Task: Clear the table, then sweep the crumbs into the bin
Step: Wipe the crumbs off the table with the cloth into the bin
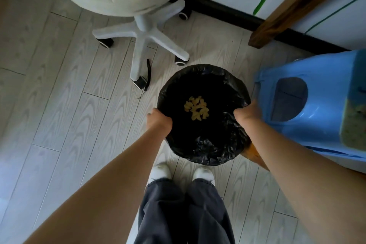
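From the head camera, the bin [204, 115], lined with a black bag [215, 148], stands on the pale wood floor [59, 105] just beyond the person's white shoes [160, 170]. The left hand [158, 120] clasps the bin's left rim, the right hand [247, 113] its right rim, fingers curled over the liner. Yellowish crumbs [196, 110] lie at the bottom. A white swivel chair [144, 31] stands farther off, a blue plastic container [309, 105] just right.

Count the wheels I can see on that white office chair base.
4. One caster at the left leg's end, one by the black baseboard, one above the bin, one nearest me. A fifth may be hidden under the seat.
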Available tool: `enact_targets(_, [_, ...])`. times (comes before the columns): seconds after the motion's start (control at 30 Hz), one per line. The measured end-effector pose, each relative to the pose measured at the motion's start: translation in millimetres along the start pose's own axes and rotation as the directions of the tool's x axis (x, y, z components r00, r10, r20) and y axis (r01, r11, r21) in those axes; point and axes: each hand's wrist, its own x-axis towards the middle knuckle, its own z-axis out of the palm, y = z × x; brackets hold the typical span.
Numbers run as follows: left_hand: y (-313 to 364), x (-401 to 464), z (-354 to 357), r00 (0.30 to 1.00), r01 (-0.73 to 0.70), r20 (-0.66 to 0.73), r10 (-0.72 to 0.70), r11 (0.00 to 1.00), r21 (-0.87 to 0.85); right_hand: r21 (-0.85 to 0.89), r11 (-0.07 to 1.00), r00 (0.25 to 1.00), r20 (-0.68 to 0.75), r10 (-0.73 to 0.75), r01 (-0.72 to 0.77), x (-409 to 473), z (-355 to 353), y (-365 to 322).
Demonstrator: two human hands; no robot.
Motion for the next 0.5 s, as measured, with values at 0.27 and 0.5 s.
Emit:
enact_targets(0.27, [-5.2, 6.6, 0.4, 0.999, 0.005, -0.033, -0.006, 0.999, -0.038, 0.065, 0.997, 0.998, 0.036, 0.042, -0.044, 5.8, 1.6, -1.7])
enact_targets(0.5, [4.1, -26.0, -19.8, 1.0, -0.008, -0.01, 0.007, 0.995, -0.095, 0.022, 0.995, 0.993, 0.072, 0.098, -0.1, -16.9, -26.8, -10.0])
